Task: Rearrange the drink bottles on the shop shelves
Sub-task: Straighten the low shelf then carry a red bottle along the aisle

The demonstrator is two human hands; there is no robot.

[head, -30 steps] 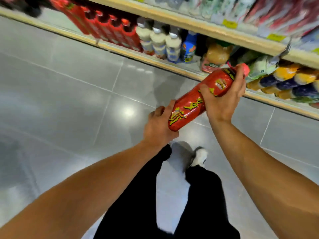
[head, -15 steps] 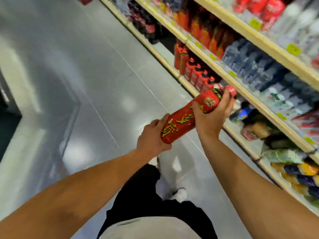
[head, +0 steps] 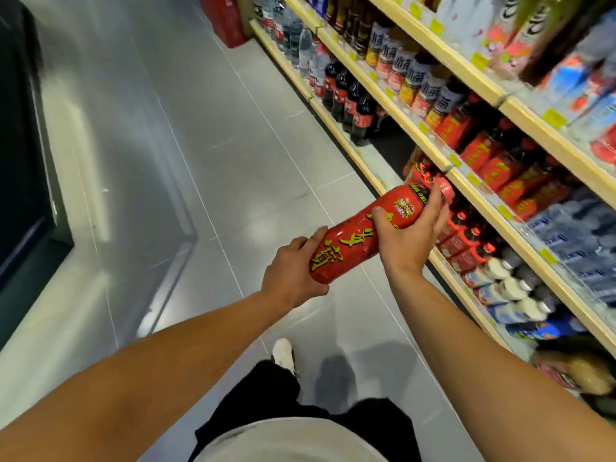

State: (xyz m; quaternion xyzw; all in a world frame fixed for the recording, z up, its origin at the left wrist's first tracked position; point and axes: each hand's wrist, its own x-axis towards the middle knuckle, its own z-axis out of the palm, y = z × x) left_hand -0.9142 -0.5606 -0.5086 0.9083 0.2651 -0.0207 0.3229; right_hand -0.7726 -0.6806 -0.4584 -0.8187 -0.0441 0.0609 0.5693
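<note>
A large red drink bottle [head: 353, 243] with yellow lettering and a pink cap lies tilted between both hands, cap toward the shelves. My left hand [head: 290, 273] cups its base from below. My right hand [head: 411, 233] wraps its upper part near the neck. The bottle hangs over the aisle floor, just in front of the bottom shelf [head: 358, 161], where a row of matching red bottles [head: 461, 236] stands. An empty dark gap [head: 391, 145] shows on that shelf between cola bottles [head: 348, 101] and the red bottles.
Wooden shelves run along the right, packed with tea, water and milk drinks [head: 510, 288]. A red crate [head: 223, 18] stands at the aisle's far end. A dark cabinet [head: 20, 161] lines the left. Grey tiled floor [head: 200, 161] lies between; my legs and a shoe are below.
The view has swung left along the aisle, so the shelves now run up the right side. Both hands keep the same hold on the red bottle, carried further along the shelf.
</note>
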